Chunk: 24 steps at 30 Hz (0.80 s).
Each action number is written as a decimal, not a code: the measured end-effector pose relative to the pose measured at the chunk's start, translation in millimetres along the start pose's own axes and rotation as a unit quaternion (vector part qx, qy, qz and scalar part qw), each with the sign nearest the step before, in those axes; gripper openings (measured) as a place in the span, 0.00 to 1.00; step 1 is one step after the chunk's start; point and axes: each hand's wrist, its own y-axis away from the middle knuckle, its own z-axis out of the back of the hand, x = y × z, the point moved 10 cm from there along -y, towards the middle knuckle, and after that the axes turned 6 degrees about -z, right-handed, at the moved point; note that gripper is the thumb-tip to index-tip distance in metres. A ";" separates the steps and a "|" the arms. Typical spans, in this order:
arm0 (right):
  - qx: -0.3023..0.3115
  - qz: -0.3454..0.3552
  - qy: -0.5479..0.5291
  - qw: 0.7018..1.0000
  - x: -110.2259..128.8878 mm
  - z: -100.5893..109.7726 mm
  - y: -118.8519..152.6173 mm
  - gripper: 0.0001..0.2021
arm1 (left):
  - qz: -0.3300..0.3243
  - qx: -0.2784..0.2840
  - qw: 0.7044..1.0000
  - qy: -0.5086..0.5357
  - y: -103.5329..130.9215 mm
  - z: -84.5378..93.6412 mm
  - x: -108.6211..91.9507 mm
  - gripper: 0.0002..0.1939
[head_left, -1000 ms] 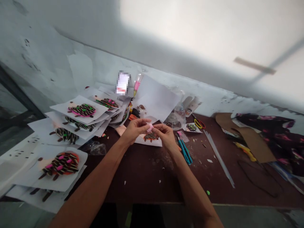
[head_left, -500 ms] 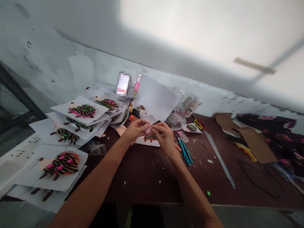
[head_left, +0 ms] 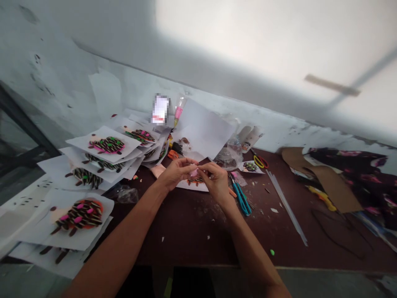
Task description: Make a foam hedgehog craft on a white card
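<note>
Both my hands meet over the middle of the table, pinching a small pale-pink plastic packet. My left hand is closed on the packet's left side with thumb and fingers. From the right, my right hand grips its edge between thumb and forefinger. What the packet contains is too small to make out. Beneath the hands lies a white sheet with an orange and dark-striped hedgehog figure, partly covered by my fingers. Teal-handled scissors lie just right of my right hand, beside a small clear bag with pink in it.
Stacked sheets with hedgehog figures fill the left side. A phone stands at the back by the wall. Yellow-and-red scissors, clear strips, brown cardboard and dark floral cloth lie to the right.
My fingers have shifted very slightly on the pink packet, with the right hand a touch lower. Everything else stays in place.
</note>
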 end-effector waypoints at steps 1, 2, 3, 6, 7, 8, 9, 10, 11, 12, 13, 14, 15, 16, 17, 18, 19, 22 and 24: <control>-0.003 0.001 -0.001 1.000 0.0 0.8 0.1 0.07 | 0.000 -0.001 1.000 -0.002 -0.2 1.0 0.6 0.22; -0.005 0.001 -0.005 1.000 -0.3 1.3 0.2 0.07 | -0.001 -0.003 1.000 -0.004 -0.3 2.1 1.2 0.22; -0.003 -0.001 -0.011 1.000 -0.8 1.3 0.1 0.07 | -0.002 -0.006 1.000 -0.007 -0.4 3.3 1.7 0.22; 0.014 -0.003 -0.022 1.000 -1.0 -1.1 -0.4 0.06 | -0.001 -0.012 1.000 -0.014 -0.3 5.6 2.8 0.22; 0.022 -0.002 -0.016 1.000 -0.6 -2.5 -0.4 0.06 | 0.000 -0.013 1.000 -0.016 -0.2 5.6 2.9 0.21; 0.028 0.001 -0.006 1.000 0.2 -3.9 -0.2 0.06 | 0.000 -0.014 1.000 -0.019 0.0 5.5 2.7 0.21; 0.033 0.004 0.008 0.999 1.1 -5.3 0.3 0.05 | -0.001 -0.016 1.000 -0.022 0.1 5.3 2.1 0.20; 0.035 0.009 0.025 0.999 2.3 -6.6 1.0 0.05 | -0.004 -0.020 0.999 -0.027 0.3 5.2 1.3 0.20; 0.034 0.013 0.040 0.999 3.4 -7.6 1.9 0.05 | -0.008 -0.023 0.999 -0.031 0.4 5.0 0.1 0.19; 0.032 0.017 0.053 0.998 4.5 -8.7 2.9 0.05 | -0.013 -0.028 0.999 -0.035 0.6 4.9 -1.4 0.18; 0.029 0.020 0.065 0.997 5.5 -9.9 3.9 0.05 | -0.017 -0.031 0.999 -0.039 0.7 4.5 -2.8 0.17; 0.027 0.023 0.074 0.997 6.6 -11.1 5.0 0.05 | -0.021 -0.034 0.998 -0.042 0.9 3.9 -4.0 0.16; 0.024 0.026 0.082 0.996 7.7 -12.2 6.0 0.05 | -0.023 -0.035 0.998 -0.045 1.0 2.9 -4.9 0.15; 0.020 0.029 0.089 0.995 8.9 -13.1 6.9 0.05 | -0.025 -0.036 0.998 -0.046 1.1 2.0 -5.8 0.14; 0.015 0.031 0.095 0.995 10.1 -13.4 7.8 0.06 | -0.027 -0.037 0.998 -0.048 1.2 1.3 -6.6 0.13; 0.008 0.033 0.100 0.994 11.4 -13.4 8.5 0.06 | -0.030 -0.040 0.998 -0.050 1.3 0.8 -7.6 0.13; 0.003 0.034 0.104 0.994 12.4 -13.6 9.1 0.06 | -0.034 -0.044 0.997 -0.052 1.4 0.6 -8.6 0.12; -0.002 0.024 0.109 0.994 12.6 -14.5 9.7 0.06 | -0.038 -0.045 0.996 -0.067 1.5 -1.4 -9.1 0.11; -0.022 -0.004 0.082 0.996 8.0 -9.1 7.8 0.06 | -0.029 -0.035 0.996 -0.078 1.8 -4.5 -7.0 0.12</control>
